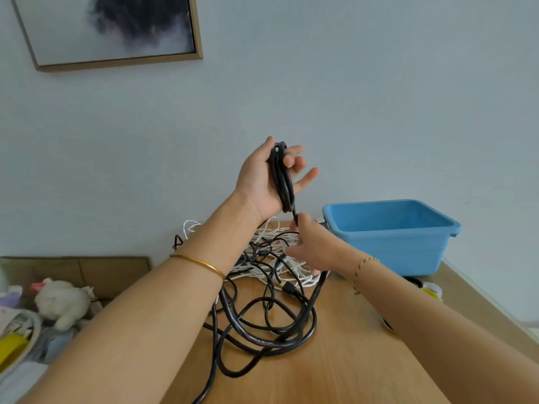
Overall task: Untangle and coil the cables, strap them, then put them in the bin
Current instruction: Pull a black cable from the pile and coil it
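Observation:
My left hand is raised above the table and holds a small coil of thick black cable across its palm, fingers partly spread. Just below it, my right hand pinches the same black cable where it leaves the coil. The rest of that cable lies in loose tangled loops on the wooden table. Thin white cables form a tangled heap behind the hands, mixed with thinner black leads. A blue plastic bin stands at the back right of the table.
A cardboard box with a white plush toy and other clutter sits to the left of the table. A roll of yellow tape lies near the bin. The wall is close behind, with a framed picture upper left.

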### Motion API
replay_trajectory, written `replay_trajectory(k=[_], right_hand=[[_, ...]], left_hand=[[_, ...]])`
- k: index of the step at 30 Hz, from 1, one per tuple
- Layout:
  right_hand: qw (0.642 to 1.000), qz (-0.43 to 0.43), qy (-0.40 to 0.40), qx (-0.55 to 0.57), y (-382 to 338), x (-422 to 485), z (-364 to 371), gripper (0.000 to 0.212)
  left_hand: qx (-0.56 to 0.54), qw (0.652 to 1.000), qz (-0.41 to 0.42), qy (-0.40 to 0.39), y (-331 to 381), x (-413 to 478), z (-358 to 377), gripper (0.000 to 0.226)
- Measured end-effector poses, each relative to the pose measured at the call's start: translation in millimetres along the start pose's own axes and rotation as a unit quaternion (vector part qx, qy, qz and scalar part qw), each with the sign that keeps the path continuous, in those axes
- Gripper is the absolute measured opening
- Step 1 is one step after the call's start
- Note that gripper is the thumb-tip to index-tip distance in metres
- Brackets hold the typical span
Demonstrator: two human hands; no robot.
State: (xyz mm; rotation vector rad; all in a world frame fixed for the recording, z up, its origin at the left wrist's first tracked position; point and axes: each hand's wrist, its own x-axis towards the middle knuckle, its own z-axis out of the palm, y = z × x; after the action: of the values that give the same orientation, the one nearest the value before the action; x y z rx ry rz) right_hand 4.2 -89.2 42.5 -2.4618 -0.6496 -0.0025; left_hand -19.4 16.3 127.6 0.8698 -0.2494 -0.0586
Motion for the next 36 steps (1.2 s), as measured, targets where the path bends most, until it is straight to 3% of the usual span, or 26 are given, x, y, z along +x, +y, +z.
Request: replay_trajectory(k=[4, 9, 11, 14, 16, 18, 22, 24, 28, 31, 33, 36], right_hand=[[0.999, -0.013, -0.048, -0.015, -5.9, -13.1, -4.9, 0.046], [0.997, -0.031, -0.062, 0.04, -13.8, -26.6, -19.3, 0.034], [0.985, -0.015, -0.062, 0.16, -11.4, -29.0, -20.8, 0.034], [0.911, 0.027, -0.099, 0.399, -7.7, -30.7, -21.2, 0.036], [0.899, 0.042, -0.108, 0.423, -9.8, -32.7, -21.1, 0.033], [0.902, 0.042, -0.123, 0.411, -14.1, -36.2, -21.5, 0.019], [0.931, 0.036, -0.108, 0.345, -9.1, -42.9, -34.3, 0.004], [0.945, 0.037, -0.097, 0.31, -1.0, -44.2, -40.9, 0.009], [0.942, 0.057, -0.127, 0.306, -1.3, -40.3, -32.7, 0.01], [0.986, 0.058, -0.064, 0.143, 1.5, -27.6, -22.6, 0.009], [0.995, 0.063, -0.034, 0.066, 9.8, -17.0, -16.7, 0.014], [0.995, 0.088, -0.011, 0.051, 23.5, -7.0, -7.7, 0.015]], left_hand=[[-0.035, 0.998, 0.043, 0.028, -0.9, 7.4, -5.0, 0.035], [0.003, 0.996, 0.078, 0.049, -2.8, 16.2, -10.8, 0.031], [0.039, 0.992, 0.101, 0.067, 0.0, 17.8, -11.1, 0.028], [0.089, 0.983, 0.128, 0.094, 3.6, 17.6, -12.5, 0.024], [0.146, 0.973, 0.144, 0.106, 1.4, 18.3, -14.8, 0.025], [0.237, 0.95, 0.171, 0.112, -1.0, 19.7, -19.5, 0.028], [0.48, 0.845, 0.218, 0.093, 4.6, 17.4, -41.4, 0.025], [0.508, 0.831, 0.21, 0.09, 6.8, 14.3, -51.0, 0.022], [0.429, 0.886, 0.158, 0.079, 2.5, 10.1, -38.5, 0.031], [0.358, 0.928, 0.083, 0.057, 4.7, 6.4, -19.3, 0.027], [0.323, 0.945, 0.025, 0.044, 8.6, 3.1, -13.6, 0.03], [0.301, 0.952, -0.042, 0.021, 12.9, -0.4, -11.3, 0.035]])
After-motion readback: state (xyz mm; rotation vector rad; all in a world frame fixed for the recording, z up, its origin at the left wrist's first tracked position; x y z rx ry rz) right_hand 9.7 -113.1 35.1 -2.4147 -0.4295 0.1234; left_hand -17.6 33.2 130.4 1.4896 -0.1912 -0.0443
